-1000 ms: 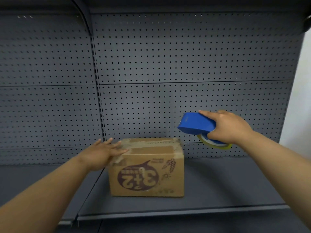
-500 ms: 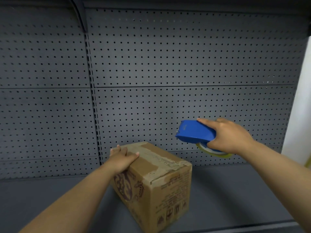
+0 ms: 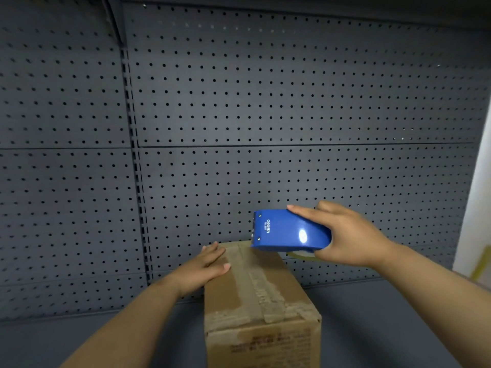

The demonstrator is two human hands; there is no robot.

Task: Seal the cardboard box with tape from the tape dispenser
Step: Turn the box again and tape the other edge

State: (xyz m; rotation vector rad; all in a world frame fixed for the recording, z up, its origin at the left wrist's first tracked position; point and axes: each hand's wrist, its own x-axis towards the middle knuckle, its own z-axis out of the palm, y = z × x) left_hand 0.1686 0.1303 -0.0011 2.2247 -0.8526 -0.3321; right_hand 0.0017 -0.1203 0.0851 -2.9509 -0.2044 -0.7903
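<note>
A brown cardboard box (image 3: pixel 261 309) stands on the dark shelf with a short end facing me. Worn tape strips run along its top seam. My left hand (image 3: pixel 204 266) lies flat on the box's far left top edge, fingers together. My right hand (image 3: pixel 348 236) grips a blue tape dispenser (image 3: pixel 285 231) from the right. The dispenser's front end hovers at the box's far top edge, just above the seam. A yellowish tape roll (image 3: pixel 301 254) shows under the dispenser.
A grey perforated back panel (image 3: pixel 265 102) rises behind the box, with a slotted upright (image 3: pixel 136 181) at the left. The dark shelf surface (image 3: pixel 372 328) extends to both sides of the box. A white wall (image 3: pixel 481 195) borders the right edge.
My left hand turned the box from its long printed side facing me to a short end facing me. The dispenser came down and left to the box's far top edge.
</note>
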